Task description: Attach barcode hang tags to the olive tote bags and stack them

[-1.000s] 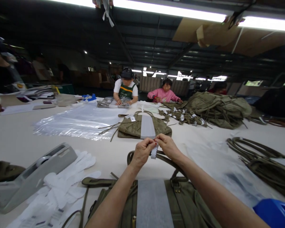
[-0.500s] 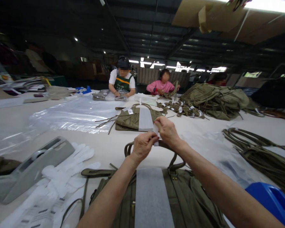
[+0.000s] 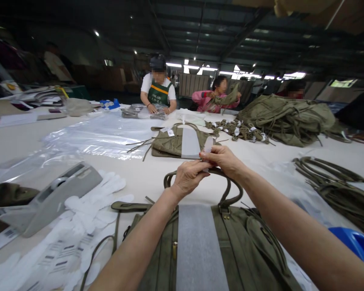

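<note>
An olive-green bag [image 3: 245, 250] lies in front of me, a pale paper band [image 3: 198, 246] running down its middle. Its looped handles [image 3: 233, 193] stand up from the far edge. My left hand [image 3: 189, 176] is closed at the top of the handles, with its fingertips against my right hand. Between thumb and finger, my right hand [image 3: 227, 161] pinches a small white strip [image 3: 208, 144] at the handles; its upper end sticks up. The fingers hide how the strip lies around the handles.
A grey tape dispenser [image 3: 60, 198] and white tagged strips [image 3: 87, 214] lie left. Clear plastic bags [image 3: 106, 135] and another olive bag [image 3: 166, 144] lie beyond. A blue container [image 3: 353, 242] and olive straps [image 3: 330, 190] are right. Co-workers [image 3: 158, 93] stand across the table.
My hands have shifted slightly at the handles, and the white strip now points up above my right fingers. The view has tilted down a little and the scene sits further right.
</note>
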`<state>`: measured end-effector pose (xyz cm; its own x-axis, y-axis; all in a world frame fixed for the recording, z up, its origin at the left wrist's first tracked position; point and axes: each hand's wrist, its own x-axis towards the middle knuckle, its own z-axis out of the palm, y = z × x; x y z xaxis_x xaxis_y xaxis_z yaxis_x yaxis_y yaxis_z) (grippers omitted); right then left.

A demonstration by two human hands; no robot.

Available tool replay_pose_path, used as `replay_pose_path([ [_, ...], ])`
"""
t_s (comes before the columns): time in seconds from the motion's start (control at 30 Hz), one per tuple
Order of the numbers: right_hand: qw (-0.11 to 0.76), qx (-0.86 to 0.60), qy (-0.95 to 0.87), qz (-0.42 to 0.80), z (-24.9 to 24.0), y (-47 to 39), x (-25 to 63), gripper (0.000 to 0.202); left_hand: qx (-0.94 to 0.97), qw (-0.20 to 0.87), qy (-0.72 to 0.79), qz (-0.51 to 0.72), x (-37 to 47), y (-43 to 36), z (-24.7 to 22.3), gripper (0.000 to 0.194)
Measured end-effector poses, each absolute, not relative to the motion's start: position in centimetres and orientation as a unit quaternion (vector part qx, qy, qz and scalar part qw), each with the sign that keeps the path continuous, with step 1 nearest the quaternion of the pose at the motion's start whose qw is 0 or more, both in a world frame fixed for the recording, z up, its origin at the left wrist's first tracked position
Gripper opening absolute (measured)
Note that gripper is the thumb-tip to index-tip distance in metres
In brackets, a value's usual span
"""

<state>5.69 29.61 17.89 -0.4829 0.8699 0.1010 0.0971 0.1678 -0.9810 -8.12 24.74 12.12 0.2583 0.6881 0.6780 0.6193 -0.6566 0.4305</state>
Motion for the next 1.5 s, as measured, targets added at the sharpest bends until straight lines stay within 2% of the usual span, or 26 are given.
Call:
replay_pose_path([
  [0.07, 0.382, -0.39, -0.665, 0.509, 17.4, 29.9, 5.6, 0.037, 0.806, 0.008, 0.425, 0.412, -7.9, 24.8, 12.2, 0.024],
  [0.2, 0.438, -0.405, -0.737, 0.318, 17.6, 30.5, 5.0, 0.032, 0.809, -0.095, 0.464, 0.35, -7.3, 24.7, 12.2, 0.024],
  [0.3, 0.435, -0.412, -0.777, 0.196, 18.1, 30.3, 4.4, 0.029, 0.813, -0.147, 0.477, 0.299, -7.4, 24.7, 12.0, 0.027],
  [0.4, 0.437, -0.409, -0.792, 0.116, 18.0, 30.3, 4.2, 0.031, 0.82, -0.148, 0.501, 0.236, -7.9, 25.7, 12.3, 0.029],
  [0.53, 0.459, -0.418, -0.78, 0.085, 16.6, 32.3, 4.4, 0.033, 0.804, -0.133, 0.539, 0.213, -8.5, 28.8, 12.6, 0.04],
  [0.63, 0.409, -0.454, -0.788, 0.073, 14.3, 33.2, 5.1, 0.032, 0.795, -0.087, 0.573, 0.179, -9.2, 30.2, 11.0, 0.054],
  [0.7, 0.341, -0.474, -0.81, 0.049, 12.3, 32.7, 5.8, 0.045, 0.789, -0.037, 0.598, 0.134, -9.9, 29.8, 8.9, 0.066],
  [0.83, 0.189, -0.52, -0.833, -0.015, 6.8, 30.4, 7.9, 0.047, 0.753, 0.068, 0.653, 0.038, -12.0, 27.3, 3.8, 0.069],
  [0.93, 0.103, -0.573, -0.813, 0.022, 1.8, 30.1, 9.6, 0.056, 0.719, 0.137, 0.681, 0.002, -12.7, 26.3, 1.0, 0.07],
  [1.07, 0.032, -0.605, -0.788, 0.109, -1.3, 31.7, 10.6, 0.068, 0.707, 0.134, 0.694, 0.016, -12.0, 27.1, 0.0, 0.069],
  [1.2, -0.024, -0.606, -0.779, 0.16, 0.6, 31.8, 10.7, 0.068, 0.695, 0.203, 0.689, 0.003, -12.1, 27.3, 1.9, 0.069],
  [1.27, -0.02, -0.606, -0.779, 0.159, 2.0, 30.5, 11.1, 0.066, 0.696, 0.225, 0.682, 0.016, -12.9, 25.8, 3.4, 0.067],
  [1.33, -0.001, -0.576, -0.805, 0.143, 3.1, 28.5, 11.9, 0.06, 0.714, 0.195, 0.67, 0.057, -13.9, 22.7, 5.1, 0.063],
  [1.43, 0.003, -0.485, -0.861, 0.153, 4.1, 25.1, 13.5, 0.047, 0.727, 0.137, 0.661, 0.126, -14.5, 14.8, 7.8, 0.042],
  [1.5, -0.004, -0.441, -0.884, 0.157, 4.4, 23.2, 14.6, 0.041, 0.706, 0.159, 0.673, 0.154, -13.9, 8.0, 9.7, 0.029],
])
